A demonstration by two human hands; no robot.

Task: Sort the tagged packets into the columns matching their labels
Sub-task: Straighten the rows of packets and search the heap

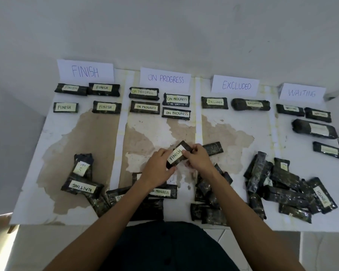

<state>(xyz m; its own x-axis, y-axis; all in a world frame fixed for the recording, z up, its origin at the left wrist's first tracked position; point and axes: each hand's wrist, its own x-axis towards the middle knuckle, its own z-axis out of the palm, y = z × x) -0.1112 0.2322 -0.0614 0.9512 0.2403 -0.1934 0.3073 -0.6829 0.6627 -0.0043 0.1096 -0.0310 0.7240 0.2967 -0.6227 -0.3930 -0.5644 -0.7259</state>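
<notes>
Left hand, right hand — one packet

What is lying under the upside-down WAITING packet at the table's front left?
The WAITING packet overlaps an EXC-labelled packet and another dark packet, whose label is not visible.

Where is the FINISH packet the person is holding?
Head view, centre: the FINISH packet is held in the left hand and right hand above the ON PROGRESS column, nearer the person than its sorted packets.
</notes>
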